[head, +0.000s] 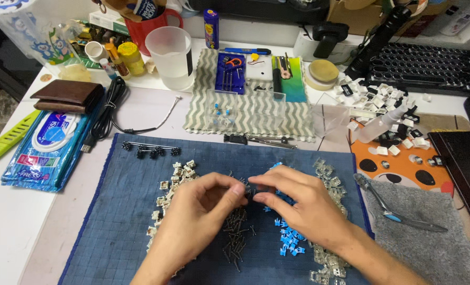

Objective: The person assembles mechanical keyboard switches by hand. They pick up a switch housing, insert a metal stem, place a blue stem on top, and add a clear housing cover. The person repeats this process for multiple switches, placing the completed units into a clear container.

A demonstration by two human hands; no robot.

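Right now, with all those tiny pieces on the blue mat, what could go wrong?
The left hand and right hand pinch something tiny between them above the pile of small dark springs; a slip could drop it in and lose it. A wrist might brush the blue parts into the clear housings beside them, mixing the sorted piles. The pale pieces lie partly under the left hand, so a sweep could scatter them across the blue mat.
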